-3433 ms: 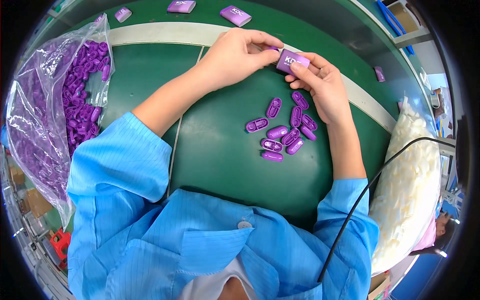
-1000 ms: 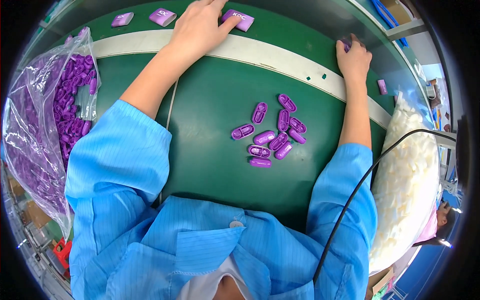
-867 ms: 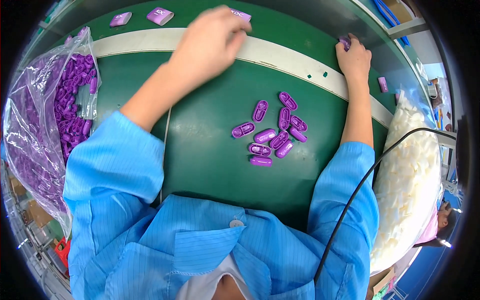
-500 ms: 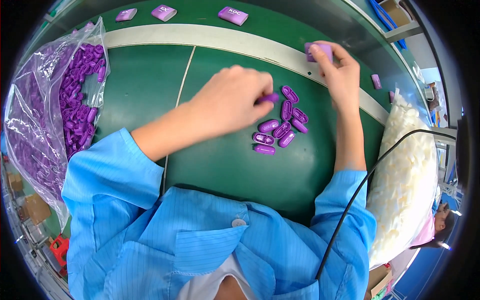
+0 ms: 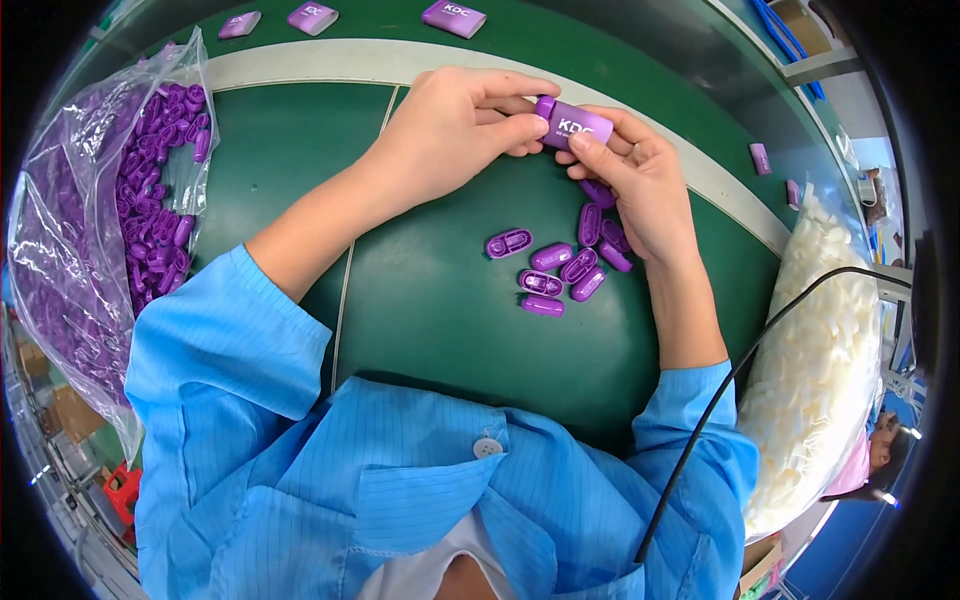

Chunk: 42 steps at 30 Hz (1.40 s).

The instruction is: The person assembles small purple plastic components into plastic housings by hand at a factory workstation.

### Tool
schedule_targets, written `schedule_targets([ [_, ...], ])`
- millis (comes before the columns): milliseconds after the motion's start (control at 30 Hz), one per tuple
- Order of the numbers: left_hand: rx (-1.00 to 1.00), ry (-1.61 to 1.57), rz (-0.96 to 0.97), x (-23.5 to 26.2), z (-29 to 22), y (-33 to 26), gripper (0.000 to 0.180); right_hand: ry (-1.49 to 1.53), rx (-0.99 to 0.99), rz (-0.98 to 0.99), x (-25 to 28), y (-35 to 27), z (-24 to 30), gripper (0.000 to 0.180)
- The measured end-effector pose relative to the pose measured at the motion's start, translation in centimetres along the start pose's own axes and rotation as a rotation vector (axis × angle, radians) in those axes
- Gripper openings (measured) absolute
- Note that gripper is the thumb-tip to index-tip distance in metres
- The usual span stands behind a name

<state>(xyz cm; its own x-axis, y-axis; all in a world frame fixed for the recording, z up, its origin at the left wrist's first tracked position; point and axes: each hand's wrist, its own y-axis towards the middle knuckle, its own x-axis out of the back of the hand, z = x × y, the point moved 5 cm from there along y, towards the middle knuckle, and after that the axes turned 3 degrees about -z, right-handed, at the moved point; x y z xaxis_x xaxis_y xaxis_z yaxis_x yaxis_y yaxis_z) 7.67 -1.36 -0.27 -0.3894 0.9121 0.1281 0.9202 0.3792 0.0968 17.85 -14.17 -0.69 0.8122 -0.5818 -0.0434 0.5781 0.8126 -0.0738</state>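
Green counter point(image 5: 430, 330), edged on the far side by a pale strip point(image 5: 320, 62). At its left stands a clear plastic bag point(image 5: 75, 220) of small purple parts; at its right, a bulging sack point(image 5: 810, 380) of cream-white pieces. A black cable point(image 5: 735, 375) crosses in front of the sack and right sleeve. The left hand point(image 5: 455, 125) pinches a purple cap piece; the right hand point(image 5: 645, 180) grips a printed purple shell near the strip. Further shells point(image 5: 455, 17) lie beyond the strip. Loose purple pods point(image 5: 551, 257) lie below the hands, some partly hidden by the right. The held shell point(image 5: 592, 120) meets the cap piece point(image 5: 545, 107) at its left end; fit undetermined.
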Motion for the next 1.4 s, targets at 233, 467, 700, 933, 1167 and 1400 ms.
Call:
schedule_targets([
  [233, -0.001, 0.042, 0.054, -0.2, 0.1, -0.1, 0.032, 0.035, 0.016, 0.024, 0.2, -0.2, 0.0, 0.028],
  [467, -0.355, 0.605, -0.073, -1.3, -2.6, -1.8, 0.027, -0.064, 0.115, -0.038, -0.3, -0.6, 0.4, 0.029],
  [700, -0.428, 0.662, -0.206, -2.1, -2.5, -3.0, 0.028, -0.26, 0.304, -0.104, -1.3, -1.5, 1.6, 0.026],
  [933, -0.376, 0.39, -0.21, -1.2, -1.1, -0.4, 0.032, -0.05, 0.177, -0.143, -1.0, 0.1, 0.9, 0.027],
  [1167, -0.336, 0.577, -0.344, 2.5, 1.3, 6.3, 0.037, -0.618, 0.427, -0.477, 5.5, 3.3, 0.6, 0.041],
  [1400, -0.499, 0.604, -0.171, 1.5, -1.6, 2.8, 0.019, -0.754, 0.335, -0.597, 10.3, 4.2, 0.3, 0.025],
])
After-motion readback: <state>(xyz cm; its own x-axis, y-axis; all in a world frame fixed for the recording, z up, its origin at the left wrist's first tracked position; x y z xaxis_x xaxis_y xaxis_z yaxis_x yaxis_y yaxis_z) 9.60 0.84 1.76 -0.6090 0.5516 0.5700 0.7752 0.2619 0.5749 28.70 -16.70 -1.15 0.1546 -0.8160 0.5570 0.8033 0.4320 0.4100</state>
